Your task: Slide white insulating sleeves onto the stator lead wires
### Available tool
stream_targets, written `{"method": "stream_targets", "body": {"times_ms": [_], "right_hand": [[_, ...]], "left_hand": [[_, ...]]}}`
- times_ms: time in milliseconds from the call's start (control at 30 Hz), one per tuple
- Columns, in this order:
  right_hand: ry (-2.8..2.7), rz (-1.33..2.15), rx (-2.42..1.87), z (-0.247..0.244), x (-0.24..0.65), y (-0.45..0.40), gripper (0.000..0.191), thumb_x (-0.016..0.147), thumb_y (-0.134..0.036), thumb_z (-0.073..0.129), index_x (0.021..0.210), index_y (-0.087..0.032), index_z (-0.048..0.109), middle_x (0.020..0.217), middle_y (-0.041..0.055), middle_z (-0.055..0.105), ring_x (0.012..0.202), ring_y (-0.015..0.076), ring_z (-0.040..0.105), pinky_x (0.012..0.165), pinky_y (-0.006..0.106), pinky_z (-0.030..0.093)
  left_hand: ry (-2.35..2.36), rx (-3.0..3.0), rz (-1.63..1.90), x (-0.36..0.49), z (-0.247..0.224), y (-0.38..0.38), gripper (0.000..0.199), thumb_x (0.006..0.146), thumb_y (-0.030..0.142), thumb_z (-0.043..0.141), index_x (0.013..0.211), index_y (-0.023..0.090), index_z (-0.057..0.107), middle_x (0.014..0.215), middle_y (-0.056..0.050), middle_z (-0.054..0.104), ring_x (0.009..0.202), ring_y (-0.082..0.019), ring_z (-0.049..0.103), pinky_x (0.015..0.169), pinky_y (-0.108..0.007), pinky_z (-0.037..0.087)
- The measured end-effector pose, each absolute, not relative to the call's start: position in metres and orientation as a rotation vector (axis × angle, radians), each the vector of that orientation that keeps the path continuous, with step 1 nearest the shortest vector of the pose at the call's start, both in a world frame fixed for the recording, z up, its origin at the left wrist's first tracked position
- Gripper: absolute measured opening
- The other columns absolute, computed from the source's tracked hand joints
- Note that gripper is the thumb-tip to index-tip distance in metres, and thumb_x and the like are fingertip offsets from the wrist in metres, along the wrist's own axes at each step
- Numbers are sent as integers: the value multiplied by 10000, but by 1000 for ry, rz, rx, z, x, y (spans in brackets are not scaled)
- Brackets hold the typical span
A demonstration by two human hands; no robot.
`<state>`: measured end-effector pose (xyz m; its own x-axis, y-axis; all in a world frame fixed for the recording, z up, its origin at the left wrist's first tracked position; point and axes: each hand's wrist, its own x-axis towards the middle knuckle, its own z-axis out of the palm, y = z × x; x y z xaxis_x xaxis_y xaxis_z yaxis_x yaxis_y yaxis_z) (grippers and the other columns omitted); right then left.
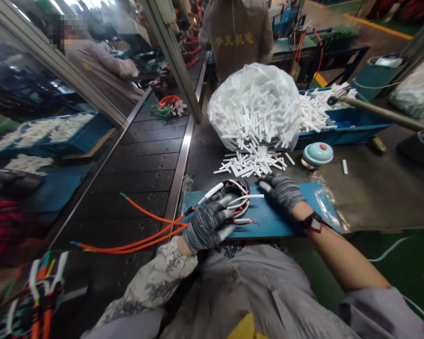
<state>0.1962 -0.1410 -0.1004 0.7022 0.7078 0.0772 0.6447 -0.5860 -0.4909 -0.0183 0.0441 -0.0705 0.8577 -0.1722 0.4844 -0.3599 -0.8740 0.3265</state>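
Observation:
My left hand (208,223), in a grey knit glove, lies with curled fingers over a wound motor stator (240,187) on a blue board (286,221). White sleeves (214,190) cover some of its leads, and orange lead wires (137,244) run out to the left across the dark conveyor. One white sleeve (252,196) points right from the ring. My right hand (284,190), gloved too, is closed at the near edge of a loose pile of white sleeves (252,162). What its fingertips pinch, if anything, I cannot make out.
A clear bag of white sleeves (257,103) stands behind the pile, beside a blue bin (342,134). A light-blue lidded jar (317,154) sits to the right. Another wired stator (44,292) rests at lower left on the slatted conveyor (144,169). Co-workers stand beyond.

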Motion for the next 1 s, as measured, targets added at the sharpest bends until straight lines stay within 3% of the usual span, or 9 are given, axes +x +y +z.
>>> {"method": "stream_targets", "body": {"times_ms": [133, 233, 333, 467, 667, 833, 933, 1000], "right_hand": [[-1097, 114, -2552, -103, 188, -136, 246, 893, -324, 578, 1022, -197, 744, 1052, 143, 701, 909, 269, 623, 784, 372, 472], [-943, 17, -2548, -96, 181, -148, 301, 907, -392, 555, 1008, -165, 725, 988, 161, 696, 889, 286, 619, 784, 401, 469], [-693, -80, -2397, -83, 170, -176, 372, 882, -471, 584, 1087, -179, 690, 932, 120, 704, 809, 257, 628, 754, 393, 485], [-597, 224, -2016, -74, 145, -210, 360, 820, -499, 641, 1032, -217, 713, 901, 51, 728, 776, 212, 645, 726, 349, 514], [-379, 559, -1789, -94, 119, -214, 359, 721, -486, 727, 930, -195, 744, 924, 59, 751, 871, 236, 674, 805, 366, 535], [-397, 765, -1608, -100, 111, -201, 363, 813, -474, 673, 1036, -191, 713, 834, 38, 736, 687, 175, 655, 656, 318, 545], [-775, 503, -1681, -100, 107, -192, 286, 883, -397, 629, 1099, -229, 713, 955, 47, 727, 825, 175, 664, 746, 310, 536], [-1115, 196, -1811, -98, 104, -185, 255, 932, -337, 569, 1113, -238, 719, 914, 63, 707, 824, 172, 639, 745, 303, 511]], "left_hand": [[-359, 2652, 671, -15, -76, 42, 214, 914, 289, 599, 1088, 187, 672, 1225, -113, 670, 1167, -215, 622, 1073, -442, 466], [-243, 2644, 686, -14, -79, 37, 262, 908, 297, 619, 1149, 206, 663, 1188, -87, 692, 1148, -205, 632, 1058, -424, 480], [-182, 2625, 681, -14, -81, 34, 246, 903, 316, 622, 1120, 213, 676, 1193, -77, 691, 1142, -206, 636, 1053, -421, 485], [-181, 2606, 691, -13, -82, 35, 236, 908, 321, 613, 1108, 218, 687, 1178, -69, 700, 1147, -206, 635, 1051, -420, 490], [-190, 2620, 714, -12, -80, 35, 240, 906, 322, 615, 1109, 220, 694, 1170, -65, 703, 1144, -213, 637, 1040, -419, 503], [-234, 2632, 691, -13, -88, 39, 260, 914, 332, 612, 1135, 212, 676, 1201, -75, 689, 1200, -219, 604, 1049, -428, 497], [-323, 2639, 741, -14, -94, 43, 237, 927, 337, 595, 1112, 207, 666, 1241, -90, 669, 1209, -215, 598, 1048, -435, 494], [-403, 2628, 790, -15, -96, 44, 217, 931, 321, 590, 1100, 201, 654, 1259, -99, 660, 1199, -208, 604, 1047, -429, 491]]}}
